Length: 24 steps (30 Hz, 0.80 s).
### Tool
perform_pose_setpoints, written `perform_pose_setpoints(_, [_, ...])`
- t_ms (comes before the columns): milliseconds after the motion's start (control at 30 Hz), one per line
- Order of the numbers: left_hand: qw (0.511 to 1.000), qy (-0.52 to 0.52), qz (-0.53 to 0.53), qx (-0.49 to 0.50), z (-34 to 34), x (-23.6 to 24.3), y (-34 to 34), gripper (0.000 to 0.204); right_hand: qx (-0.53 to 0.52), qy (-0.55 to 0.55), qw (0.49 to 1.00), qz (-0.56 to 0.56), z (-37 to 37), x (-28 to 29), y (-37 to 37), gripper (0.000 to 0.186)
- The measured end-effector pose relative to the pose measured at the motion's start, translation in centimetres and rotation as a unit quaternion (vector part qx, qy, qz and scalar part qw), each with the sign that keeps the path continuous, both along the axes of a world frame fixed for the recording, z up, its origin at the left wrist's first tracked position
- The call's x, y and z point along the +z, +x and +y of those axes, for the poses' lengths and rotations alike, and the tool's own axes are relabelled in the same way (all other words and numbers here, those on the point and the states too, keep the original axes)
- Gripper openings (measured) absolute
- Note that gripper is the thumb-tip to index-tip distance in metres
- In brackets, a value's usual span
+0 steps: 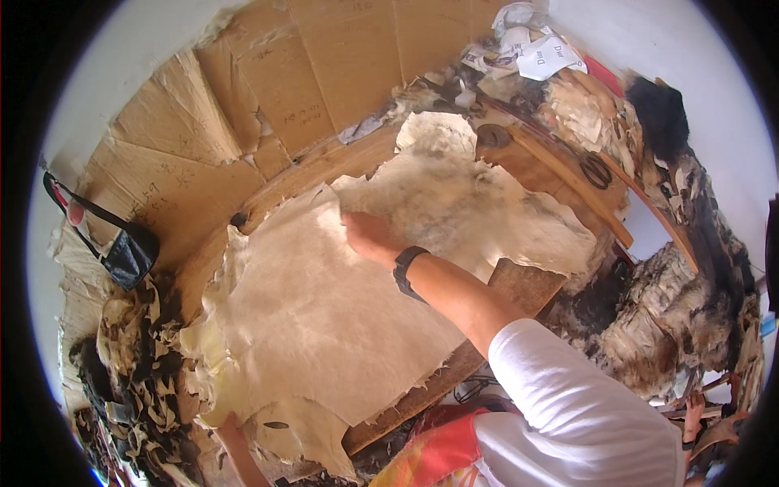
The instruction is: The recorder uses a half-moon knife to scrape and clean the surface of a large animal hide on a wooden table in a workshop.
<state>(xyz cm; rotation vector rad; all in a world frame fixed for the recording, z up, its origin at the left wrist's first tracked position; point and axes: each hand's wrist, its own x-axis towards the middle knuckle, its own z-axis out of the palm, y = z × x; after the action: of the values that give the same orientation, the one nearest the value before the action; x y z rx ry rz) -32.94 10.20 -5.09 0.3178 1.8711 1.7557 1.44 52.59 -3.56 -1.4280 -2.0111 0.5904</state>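
Two pale, thin hides lie partly overlapped on a wooden worktop. The nearer, cream hide (300, 325) is the larger, with ragged edges and a small slit near its lower end. Beyond it on the right lies a greyer, mottled hide (454, 203). My right hand (371, 235), with a dark band at the wrist, reaches across to where the two meet; its fingers are closed on the cream hide's upper edge. At the lower left, my left hand (232, 434) grips the same hide's near edge, its fingers partly covered by the skin.
Black-handled scissors (596, 170) and long wooden strips (568, 183) lie at the right. Fur pieces (673, 308) are heaped right, with more scraps (130, 381) at left. Cardboard (276, 81) lines the back; a black bag (130, 256) hangs left. Another person's hand (694, 414) shows lower right.
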Motion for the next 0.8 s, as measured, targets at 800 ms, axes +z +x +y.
perform_pose_setpoints(800, [0.986,-0.123,0.081,0.072,-3.4,3.5,-0.5,0.032,0.144,-0.068,0.981,-0.111,2.8,-3.8,2.8,0.033])
